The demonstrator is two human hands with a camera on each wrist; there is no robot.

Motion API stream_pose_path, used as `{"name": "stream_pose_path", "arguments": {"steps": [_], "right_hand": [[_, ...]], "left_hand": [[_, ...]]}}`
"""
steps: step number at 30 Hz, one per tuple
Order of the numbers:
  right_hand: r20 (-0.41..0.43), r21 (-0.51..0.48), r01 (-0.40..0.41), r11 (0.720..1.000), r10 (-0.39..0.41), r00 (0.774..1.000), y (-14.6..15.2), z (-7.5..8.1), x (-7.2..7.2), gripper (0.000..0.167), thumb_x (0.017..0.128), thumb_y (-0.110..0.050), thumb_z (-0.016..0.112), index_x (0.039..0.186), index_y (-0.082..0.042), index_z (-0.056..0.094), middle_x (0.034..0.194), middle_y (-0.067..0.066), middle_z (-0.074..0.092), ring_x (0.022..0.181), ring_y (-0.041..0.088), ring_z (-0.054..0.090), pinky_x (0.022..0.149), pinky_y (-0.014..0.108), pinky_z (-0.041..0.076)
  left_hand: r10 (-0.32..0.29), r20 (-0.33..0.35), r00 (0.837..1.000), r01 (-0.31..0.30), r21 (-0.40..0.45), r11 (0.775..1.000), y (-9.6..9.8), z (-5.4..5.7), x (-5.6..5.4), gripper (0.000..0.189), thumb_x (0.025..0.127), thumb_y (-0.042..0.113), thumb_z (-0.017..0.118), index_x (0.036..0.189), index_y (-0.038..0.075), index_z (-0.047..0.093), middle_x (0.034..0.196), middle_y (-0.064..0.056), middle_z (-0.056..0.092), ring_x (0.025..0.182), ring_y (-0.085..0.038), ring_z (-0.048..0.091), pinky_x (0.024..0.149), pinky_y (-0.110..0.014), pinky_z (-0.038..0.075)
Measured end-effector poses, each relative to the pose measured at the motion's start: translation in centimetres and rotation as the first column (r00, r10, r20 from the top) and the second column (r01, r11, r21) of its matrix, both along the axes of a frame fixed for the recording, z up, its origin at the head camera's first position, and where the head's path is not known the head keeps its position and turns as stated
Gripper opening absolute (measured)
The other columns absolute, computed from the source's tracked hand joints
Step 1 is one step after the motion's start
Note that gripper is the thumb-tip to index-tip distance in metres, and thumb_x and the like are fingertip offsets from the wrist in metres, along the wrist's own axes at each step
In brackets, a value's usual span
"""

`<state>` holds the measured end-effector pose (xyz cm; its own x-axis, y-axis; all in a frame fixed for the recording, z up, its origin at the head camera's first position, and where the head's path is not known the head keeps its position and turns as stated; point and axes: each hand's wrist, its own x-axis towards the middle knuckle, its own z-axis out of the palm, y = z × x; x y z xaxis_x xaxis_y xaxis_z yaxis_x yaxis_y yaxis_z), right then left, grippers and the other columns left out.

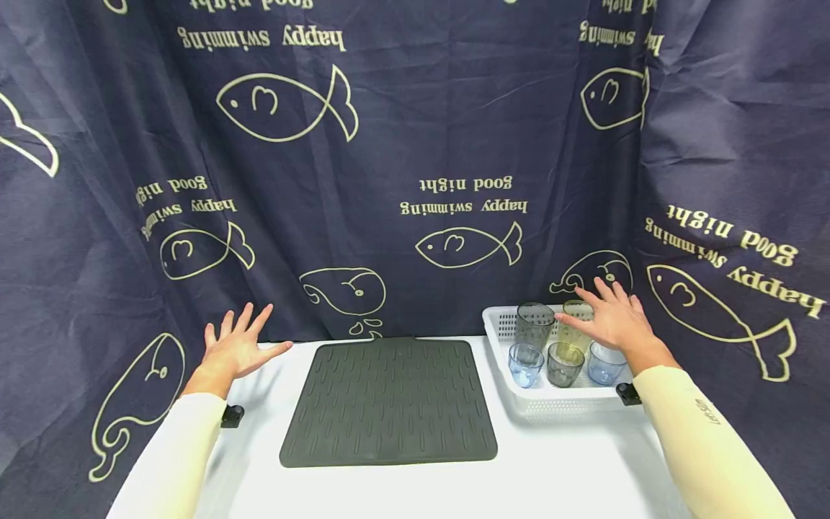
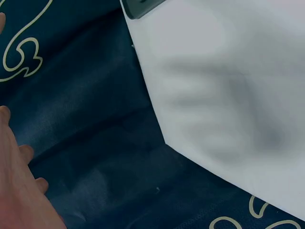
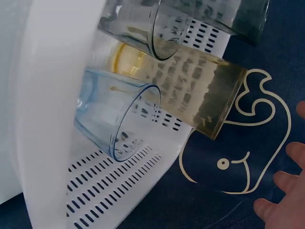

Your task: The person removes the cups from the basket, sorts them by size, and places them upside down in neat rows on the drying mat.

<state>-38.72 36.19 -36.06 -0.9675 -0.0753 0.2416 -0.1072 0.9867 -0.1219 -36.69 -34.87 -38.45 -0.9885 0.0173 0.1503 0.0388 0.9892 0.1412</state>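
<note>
My left hand (image 1: 233, 351), fingers spread, hovers above the left side of the white table and holds nothing. Over the back right of a white perforated basket (image 1: 534, 394) is my right hand (image 1: 612, 317), also spread and holding nothing. Several glasses stand in that basket: a tall grey glass (image 1: 534, 328) and a tall yellow glass (image 1: 570, 335) behind, with a light blue glass (image 1: 525, 366), a short grey glass (image 1: 565, 366) and another blue glass (image 1: 605, 369) in front. The right hand partly hides the yellow glass in the head view; in the right wrist view its fingers (image 3: 286, 183) are apart from the glasses.
A dark grey ridged mat (image 1: 389, 404) lies mid-table, left of the basket. Behind the white table (image 1: 363, 494) hangs a navy curtain (image 1: 402, 158) with fish drawings and lettering. The table's edge (image 2: 165, 143) shows in the left wrist view.
</note>
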Motion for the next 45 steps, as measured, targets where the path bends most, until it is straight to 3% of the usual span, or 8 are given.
{"name": "stream_pose_path", "arguments": {"steps": [8, 15, 22, 27, 34, 40, 45], "right_hand": [[-0.04, 0.011, -0.027, 1.0, 0.027, 0.999, -0.3, -0.5, 0.2, 0.099, 0.09, -0.081, 0.048, 0.157, -0.009, 0.038, 0.166, 0.032, 0.017, 0.15, 0.061, 0.011, 0.118, 0.078, 0.012], [-0.075, -0.024, -0.07, 0.997, 0.068, 0.995, -0.5, -1.5, 0.9, 0.091, 0.092, -0.075, 0.054, 0.154, -0.009, 0.043, 0.165, 0.031, 0.022, 0.149, 0.06, 0.017, 0.116, 0.079, 0.018], [-0.17, -0.107, -0.122, 0.987, 0.103, 0.98, 0.5, -3.2, 2.4, 0.077, 0.092, -0.062, 0.064, 0.147, -0.008, 0.051, 0.159, 0.032, 0.032, 0.143, 0.061, 0.029, 0.109, 0.081, 0.027], [-0.183, -0.181, -0.149, 0.972, 0.116, 0.976, 1.4, -4.2, 3.0, 0.073, 0.093, -0.054, 0.068, 0.144, -0.003, 0.053, 0.156, 0.034, 0.034, 0.139, 0.062, 0.032, 0.109, 0.078, 0.029], [-0.172, -0.261, -0.173, 0.95, 0.131, 0.976, 2.4, -5.1, 3.2, 0.071, 0.094, -0.049, 0.069, 0.142, 0.001, 0.054, 0.154, 0.036, 0.035, 0.139, 0.061, 0.033, 0.108, 0.077, 0.029], [-0.165, -0.3, -0.188, 0.935, 0.143, 0.976, 2.9, -5.6, 3.2, 0.072, 0.094, -0.047, 0.071, 0.141, 0.004, 0.053, 0.152, 0.037, 0.037, 0.138, 0.06, 0.033, 0.108, 0.077, 0.029], [-0.169, -0.337, -0.204, 0.919, 0.154, 0.974, 3.2, -6.1, 3.1, 0.07, 0.093, -0.044, 0.073, 0.141, 0.003, 0.054, 0.151, 0.037, 0.038, 0.138, 0.06, 0.034, 0.107, 0.077, 0.03]], "left_hand": [[-0.015, -0.013, 1.0, 0.015, -0.008, 1.0, 0.2, -0.3, 0.0, 0.112, 0.082, 0.091, 0.044, 0.166, 0.025, 0.011, 0.17, -0.025, 0.006, 0.152, -0.06, 0.001, 0.113, -0.081, -0.006], [-0.028, -0.032, 0.999, 0.028, -0.011, 1.0, 1.1, -1.2, 1.0, 0.11, 0.083, 0.09, 0.046, 0.166, 0.025, 0.014, 0.171, -0.023, 0.008, 0.152, -0.059, 0.006, 0.114, -0.081, -0.002], [-0.079, -0.128, 0.989, 0.081, 0.007, 0.997, 2.6, -2.8, 2.5, 0.103, 0.085, 0.082, 0.055, 0.164, 0.024, 0.023, 0.17, -0.022, 0.018, 0.151, -0.056, 0.015, 0.115, -0.078, 0.007], [-0.121, -0.172, 0.978, 0.133, 0.058, 0.989, 4.2, -4.5, 3.7, 0.1, 0.086, 0.076, 0.062, 0.163, 0.025, 0.025, 0.169, -0.02, 0.02, 0.152, -0.054, 0.017, 0.117, -0.077, 0.01], [-0.169, -0.21, 0.963, 0.201, 0.143, 0.969, 7.2, -6.6, 5.7, 0.098, 0.086, 0.069, 0.068, 0.163, 0.026, 0.027, 0.17, -0.016, 0.021, 0.154, -0.049, 0.019, 0.119, -0.073, 0.012], [-0.223, -0.24, 0.945, 0.277, 0.225, 0.934, 9.7, -8.0, 7.4, 0.097, 0.086, 0.066, 0.07, 0.164, 0.031, 0.023, 0.171, -0.013, 0.02, 0.154, -0.047, 0.02, 0.117, -0.073, 0.017], [-0.245, -0.255, 0.936, 0.313, 0.278, 0.908, 11.1, -8.8, 8.5, 0.096, 0.086, 0.061, 0.074, 0.163, 0.028, 0.027, 0.17, -0.013, 0.024, 0.154, -0.047, 0.023, 0.117, -0.073, 0.018]]}}
